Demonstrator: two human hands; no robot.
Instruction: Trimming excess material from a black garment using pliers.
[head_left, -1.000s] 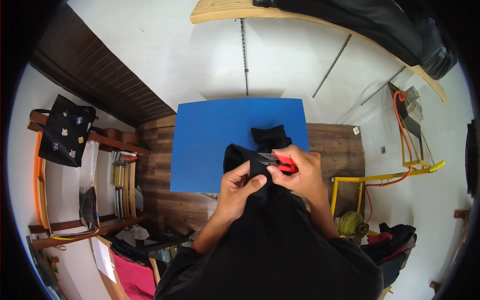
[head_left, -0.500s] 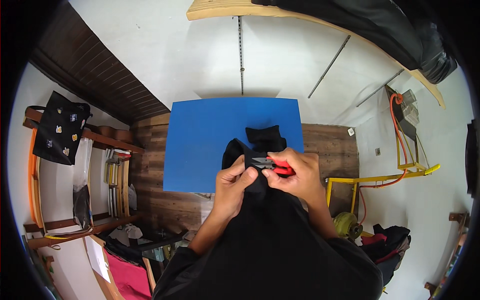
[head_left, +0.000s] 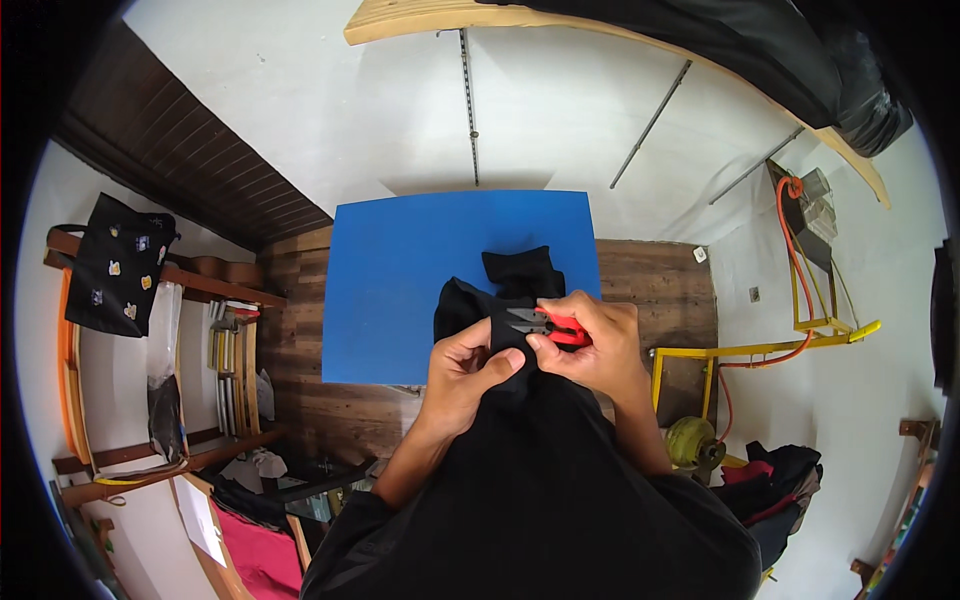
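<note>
Black cloth (head_left: 463, 303) is bunched in front of me over the near part of a blue table (head_left: 400, 270), with a folded piece reaching toward the far side. My left hand (head_left: 455, 385) pinches the cloth between thumb and fingers. My right hand (head_left: 602, 350) grips a pair of thread snips (head_left: 568, 331) with red handles and grey blades. The blades point left and lie against the cloth, close to my left fingertips. Whether they bite into the cloth, I cannot tell.
A wooden shelf (head_left: 420, 20) with black material hangs on the far wall. On the left are a black bag (head_left: 115, 265) and wooden racks. To the right stand a yellow metal frame (head_left: 750, 352) with an orange hose and a heap of clothes (head_left: 785, 500).
The view has shifted slightly. My left thumb has slid a little to the right over the cloth. Both hands keep their hold, and the snips stay at nearly the same spot.
</note>
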